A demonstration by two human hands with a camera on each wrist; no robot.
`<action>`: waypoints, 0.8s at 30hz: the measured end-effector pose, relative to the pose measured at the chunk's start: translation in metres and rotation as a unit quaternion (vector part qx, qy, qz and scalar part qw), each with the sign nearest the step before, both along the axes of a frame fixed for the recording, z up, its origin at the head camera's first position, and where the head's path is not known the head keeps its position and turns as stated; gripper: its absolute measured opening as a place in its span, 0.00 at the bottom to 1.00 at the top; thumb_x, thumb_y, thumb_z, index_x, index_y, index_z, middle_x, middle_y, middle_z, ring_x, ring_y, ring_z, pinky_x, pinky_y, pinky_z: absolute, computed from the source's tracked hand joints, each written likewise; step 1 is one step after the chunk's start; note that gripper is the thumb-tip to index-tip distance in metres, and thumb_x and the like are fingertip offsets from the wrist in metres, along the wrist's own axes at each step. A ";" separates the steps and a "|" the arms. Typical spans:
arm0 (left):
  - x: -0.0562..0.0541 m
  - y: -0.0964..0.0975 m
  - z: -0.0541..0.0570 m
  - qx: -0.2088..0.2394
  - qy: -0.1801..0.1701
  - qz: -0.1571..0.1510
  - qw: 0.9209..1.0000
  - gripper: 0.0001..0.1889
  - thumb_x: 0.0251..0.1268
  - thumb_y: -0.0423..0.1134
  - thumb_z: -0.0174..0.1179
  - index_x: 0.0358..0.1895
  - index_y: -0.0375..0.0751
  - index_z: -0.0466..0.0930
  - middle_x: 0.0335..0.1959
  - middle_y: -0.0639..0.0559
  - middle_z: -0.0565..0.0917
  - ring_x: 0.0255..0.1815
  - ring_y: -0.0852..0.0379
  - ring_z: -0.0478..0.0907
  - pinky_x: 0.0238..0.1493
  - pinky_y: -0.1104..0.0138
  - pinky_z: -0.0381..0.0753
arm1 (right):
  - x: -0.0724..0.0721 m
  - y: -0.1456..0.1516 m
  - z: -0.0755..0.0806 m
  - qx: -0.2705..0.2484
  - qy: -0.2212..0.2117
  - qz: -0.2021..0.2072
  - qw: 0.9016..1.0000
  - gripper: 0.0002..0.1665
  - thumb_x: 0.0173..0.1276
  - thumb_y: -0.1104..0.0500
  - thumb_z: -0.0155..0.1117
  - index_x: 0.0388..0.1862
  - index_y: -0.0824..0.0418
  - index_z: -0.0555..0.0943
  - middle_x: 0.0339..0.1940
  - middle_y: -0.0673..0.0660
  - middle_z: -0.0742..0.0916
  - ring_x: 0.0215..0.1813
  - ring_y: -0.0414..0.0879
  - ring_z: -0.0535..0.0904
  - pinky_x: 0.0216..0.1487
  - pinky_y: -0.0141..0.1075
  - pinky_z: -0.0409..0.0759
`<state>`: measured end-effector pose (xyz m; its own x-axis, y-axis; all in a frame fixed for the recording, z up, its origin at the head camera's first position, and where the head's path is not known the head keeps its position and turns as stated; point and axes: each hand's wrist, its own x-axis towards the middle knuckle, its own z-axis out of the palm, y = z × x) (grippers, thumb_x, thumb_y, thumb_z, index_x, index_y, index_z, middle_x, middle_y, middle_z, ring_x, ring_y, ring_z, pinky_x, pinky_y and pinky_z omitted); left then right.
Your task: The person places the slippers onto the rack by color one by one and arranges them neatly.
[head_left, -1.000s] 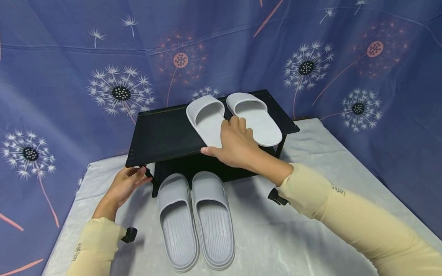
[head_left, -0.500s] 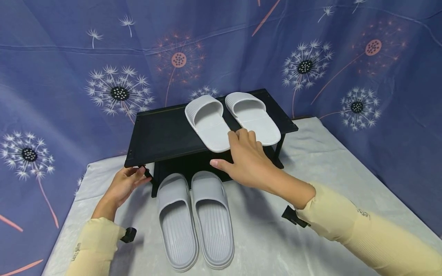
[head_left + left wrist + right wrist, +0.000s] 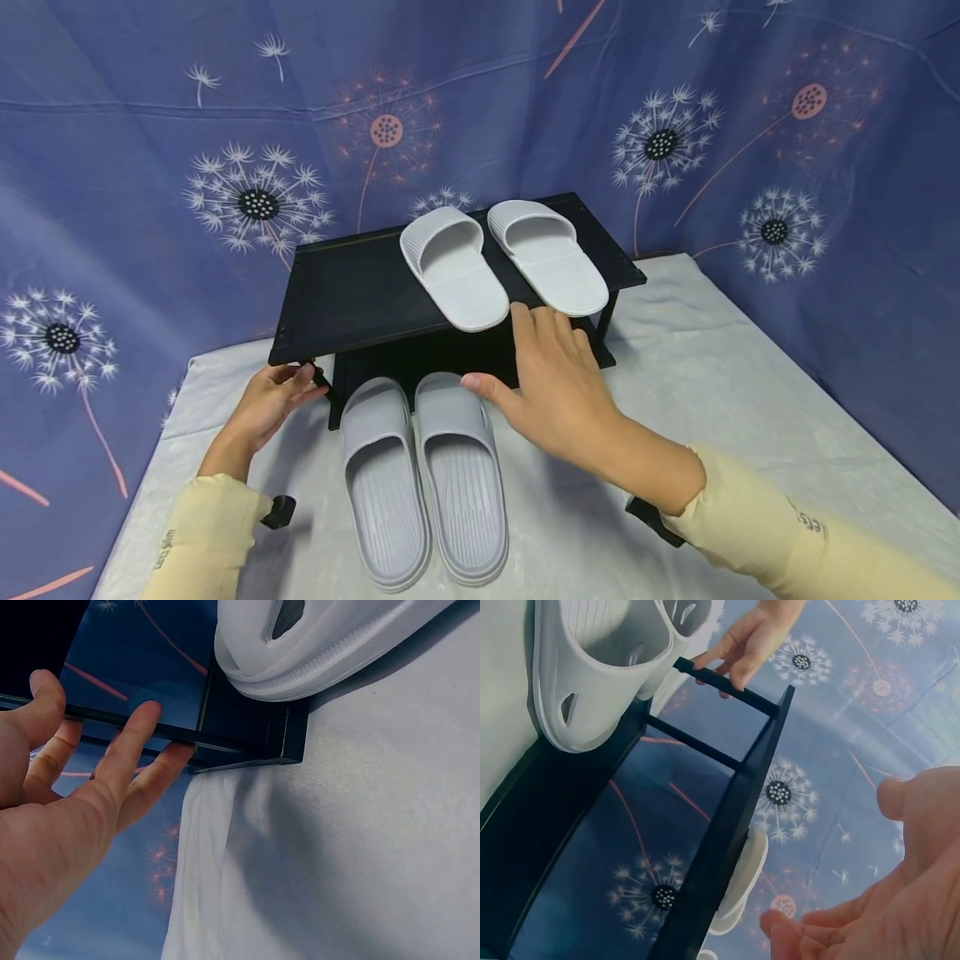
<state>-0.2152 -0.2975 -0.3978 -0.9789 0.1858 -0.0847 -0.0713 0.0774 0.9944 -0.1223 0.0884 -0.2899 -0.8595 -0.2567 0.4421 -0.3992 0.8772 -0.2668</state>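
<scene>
A low black shoe rack (image 3: 345, 292) stands at the back of the table. On its top panel lie two white slippers, the left one (image 3: 465, 296) and the right one (image 3: 566, 279), heels toward me. My left hand (image 3: 266, 408) holds a side bar (image 3: 176, 735) of the rack, thumb and fingers on different sides of it. With fingers loosely bent and nothing in them, my right hand (image 3: 562, 383) is just in front of the white slippers' heels. Below, a left grey slipper (image 3: 390, 508) and a right grey slipper (image 3: 468, 500) lie side by side, toes against the rack's front.
A pale cloth (image 3: 600, 525) covers the table. Behind it hangs a blue curtain (image 3: 495, 100) printed with dandelions. The rack's lower shelf (image 3: 435, 354) is dark and partly hidden by the grey slippers' toes.
My right hand has come away from the white slippers, moving down and toward me. Those slippers stay on the rack. The left hand keeps its place on the rack's side.
</scene>
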 end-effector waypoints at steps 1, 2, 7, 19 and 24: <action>0.000 0.000 0.000 0.002 0.000 0.000 1.000 0.15 0.72 0.39 0.53 0.58 0.44 0.66 0.50 0.43 0.66 0.47 0.57 0.83 0.55 0.67 0.81 | 0.002 0.000 -0.001 0.002 -0.002 -0.002 1.000 0.54 0.60 0.26 0.56 0.64 0.70 0.63 0.41 0.61 0.73 0.43 0.54 0.68 0.45 0.44 0.72; 0.000 -0.001 0.000 0.003 0.001 -0.001 1.000 0.15 0.72 0.39 0.53 0.58 0.45 0.66 0.50 0.43 0.66 0.47 0.57 0.83 0.55 0.67 0.81 | 0.004 0.000 -0.002 0.002 -0.007 -0.003 1.000 0.56 0.60 0.24 0.54 0.64 0.70 0.63 0.41 0.61 0.74 0.43 0.54 0.69 0.45 0.44 0.74; 0.002 -0.001 -0.001 0.007 0.003 -0.002 1.000 0.13 0.72 0.38 0.53 0.56 0.45 0.67 0.49 0.43 0.67 0.47 0.58 0.83 0.55 0.67 0.81 | 0.014 -0.002 -0.011 -0.004 -0.073 -0.014 0.997 0.63 0.57 0.19 0.46 0.68 0.72 0.59 0.47 0.63 0.75 0.48 0.54 0.73 0.45 0.49 0.81; 0.001 -0.001 0.001 0.010 0.004 -0.003 1.000 0.10 0.72 0.39 0.54 0.53 0.49 0.70 0.48 0.44 0.67 0.47 0.57 0.83 0.55 0.68 0.81 | 0.028 -0.012 -0.032 -0.001 -0.194 -0.026 0.981 0.70 0.53 0.17 0.50 0.71 0.75 0.56 0.61 0.69 0.76 0.52 0.59 0.80 0.50 0.52 0.82; 0.000 0.001 0.001 0.008 0.006 -0.001 1.000 0.12 0.72 0.39 0.54 0.55 0.50 0.69 0.49 0.43 0.66 0.46 0.58 0.83 0.56 0.65 0.81 | 0.033 -0.014 -0.044 0.018 -0.224 -0.021 0.974 0.70 0.53 0.19 0.53 0.70 0.77 0.57 0.56 0.69 0.79 0.45 0.59 0.82 0.47 0.50 0.83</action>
<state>-0.2153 -0.2969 -0.3969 -0.9797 0.1882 -0.0692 -0.0587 0.0608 0.9964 -0.0890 0.0746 -0.3334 -0.9743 -0.2250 0.0108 -0.2124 0.9021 -0.3757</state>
